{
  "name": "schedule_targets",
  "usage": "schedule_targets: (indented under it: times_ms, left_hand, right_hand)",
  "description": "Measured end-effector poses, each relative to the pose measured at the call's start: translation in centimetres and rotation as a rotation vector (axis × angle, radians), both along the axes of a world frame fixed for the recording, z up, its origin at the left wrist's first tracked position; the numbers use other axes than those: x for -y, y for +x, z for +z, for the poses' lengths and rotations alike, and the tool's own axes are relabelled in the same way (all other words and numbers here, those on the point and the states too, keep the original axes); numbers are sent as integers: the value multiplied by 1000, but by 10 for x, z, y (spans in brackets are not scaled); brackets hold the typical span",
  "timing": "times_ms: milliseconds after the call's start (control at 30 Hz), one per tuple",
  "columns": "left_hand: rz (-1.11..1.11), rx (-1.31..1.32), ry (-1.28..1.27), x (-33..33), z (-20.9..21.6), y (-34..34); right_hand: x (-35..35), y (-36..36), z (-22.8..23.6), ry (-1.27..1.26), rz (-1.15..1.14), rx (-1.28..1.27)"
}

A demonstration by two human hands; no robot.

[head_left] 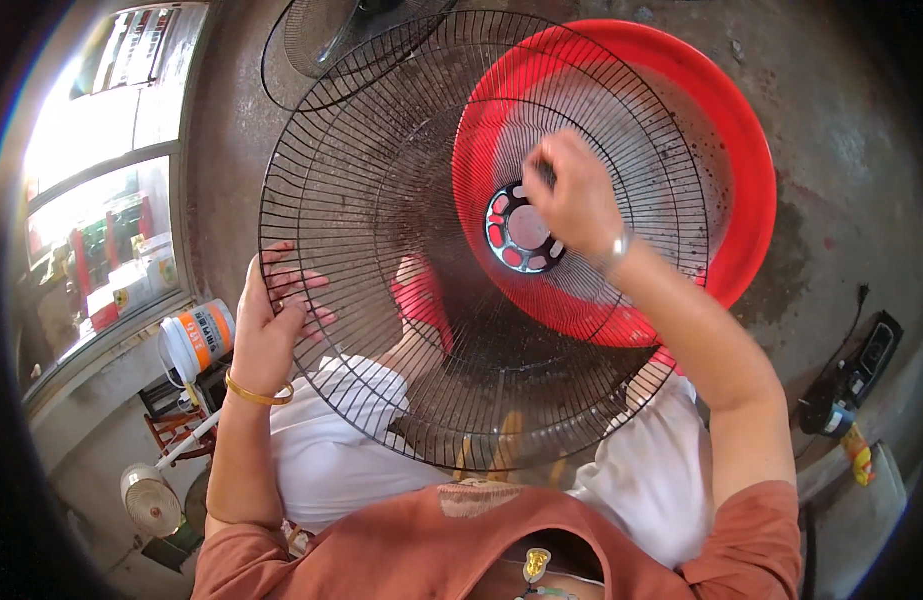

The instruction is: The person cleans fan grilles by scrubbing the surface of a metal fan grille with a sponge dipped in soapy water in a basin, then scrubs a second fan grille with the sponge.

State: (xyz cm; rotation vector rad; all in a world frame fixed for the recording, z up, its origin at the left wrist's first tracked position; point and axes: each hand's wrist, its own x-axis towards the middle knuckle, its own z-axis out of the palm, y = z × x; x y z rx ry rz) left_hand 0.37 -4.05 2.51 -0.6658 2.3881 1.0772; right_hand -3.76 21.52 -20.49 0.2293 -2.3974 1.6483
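Above grey floor (841, 130), the left hand (271, 315) loosely clasps a black fan grille (503, 248); the blurred right hand (578, 200) is half-curled near its middle, contents unclear.

The guard (461, 215) is black, its fine wires fanning out in a spoke pattern crossed by thin rings. Its hub (529, 226) is black around a pinkish-grey centre, with a circle of rounded openings, several showing red. The basin (746, 150) is bright red, and its greyish inside is speckled dark. The floor (831, 130) is mottled grey-brown with darker patches. The shirt (401, 545) is plain rust-orange, the trousers (646, 470) white, the footwear (419, 300) pinkish red. The bangle (258, 395) is gold; the bracelet (616, 250) is silvery. The bucket (196, 340) is white with an orange label.
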Motion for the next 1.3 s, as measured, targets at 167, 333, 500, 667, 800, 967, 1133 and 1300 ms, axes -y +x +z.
schedule_targets:
  times_ms: [167, 333, 500, 667, 800, 967, 1133, 1300]
  left_hand:
    - [-34, 30, 17, 0, -3, 2]
    - [-10, 29, 20, -11, -5, -6]
    - [-15, -23, -56, -1, 0, 2]
    - [-48, -25, -41, -10, 0, -3]
    - [-38, -31, -52, -18, -3, -7]
    - [-35, -30, -114, -16, 2, -3]
    - [-58, -35, -108, -22, 4, -6]
    - [-73, -50, -135, -30, 0, -10]
  right_hand:
    - [-9, -9, -10, 76, -42, 10]
    - [-36, -51, -40, 243, -75, 179]
    - [-15, 14, 15, 0, 73, 116]
    - [-34, -21, -22, 189, -15, 20]
    - [-51, -43, -36, 234, -28, 176]
    - [-22, 10, 3, 25, 64, 47]
    - [-33, -21, -24, 103, 33, -51]
    - [-77, -43, -40, 128, -51, 243]
